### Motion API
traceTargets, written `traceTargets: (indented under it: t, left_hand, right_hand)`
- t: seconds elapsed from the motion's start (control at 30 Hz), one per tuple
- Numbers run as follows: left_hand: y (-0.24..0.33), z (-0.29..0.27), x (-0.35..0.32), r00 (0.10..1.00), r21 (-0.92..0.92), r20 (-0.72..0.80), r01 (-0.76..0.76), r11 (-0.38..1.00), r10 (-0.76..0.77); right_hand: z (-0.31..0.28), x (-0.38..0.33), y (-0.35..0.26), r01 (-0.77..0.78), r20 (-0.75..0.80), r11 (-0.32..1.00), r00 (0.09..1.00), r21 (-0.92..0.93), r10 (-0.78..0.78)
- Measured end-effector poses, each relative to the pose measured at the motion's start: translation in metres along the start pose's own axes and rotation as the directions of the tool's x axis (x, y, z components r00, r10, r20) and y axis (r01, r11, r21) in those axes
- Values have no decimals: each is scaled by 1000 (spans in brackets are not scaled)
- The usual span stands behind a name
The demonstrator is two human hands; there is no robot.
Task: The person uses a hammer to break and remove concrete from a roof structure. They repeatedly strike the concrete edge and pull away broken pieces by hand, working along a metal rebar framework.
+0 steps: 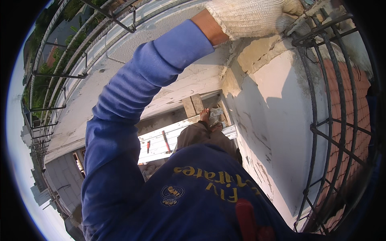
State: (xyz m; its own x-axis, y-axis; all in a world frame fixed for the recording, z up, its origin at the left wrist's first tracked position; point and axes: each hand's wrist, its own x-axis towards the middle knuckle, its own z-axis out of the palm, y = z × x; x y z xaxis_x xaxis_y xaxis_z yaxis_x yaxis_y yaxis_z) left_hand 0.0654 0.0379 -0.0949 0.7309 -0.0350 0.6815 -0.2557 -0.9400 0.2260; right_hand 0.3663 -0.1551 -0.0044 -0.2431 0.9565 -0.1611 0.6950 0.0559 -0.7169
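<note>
My left hand point(253, 17), in a cream knitted glove, reaches across the top to the corner where steel rebar point(339, 80) meets rough concrete point(267, 50). Its fingers look curled in beside the bars; what they grip is hidden at the picture's upper edge. Tie wire point(309, 56) hangs around the bars near there. I cannot make out my right hand; only a dark blur, perhaps a sleeve, shows at the right rim. Low in front of my blue shirt is a blurred red handle point(245, 219), its other end out of sight.
Below, my feet point(205, 115) stand near the end of white planks point(152, 135). A long red-handled tool point(165, 140) and a short red one point(148, 146) lie on them. Another rebar cage point(60, 76) runs along the left wall top. Roof tiles point(354, 108) lie beyond the right bars.
</note>
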Motion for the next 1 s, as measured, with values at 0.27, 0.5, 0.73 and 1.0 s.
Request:
traceTargets:
  t: [0.27,0.5,0.73,1.0]
  left_hand:
    - [5,9,3,999,-28,-37,-29,999,27]
    - [39,-16,-22,937,-545,46,314,777,-347]
    - [75,2,0,819,-381,32,540,750,-573]
    - [78,13,12,771,-204,-119,597,776,-625]
  right_hand:
    - [7,1,-11,104,-6,992,995,66,-104]
    - [17,31,8,350,-79,839,933,417,-350]
    - [29,25,41,192,-108,538,977,821,-185]
    - [24,32,-34,75,-148,778,966,-624,-212]
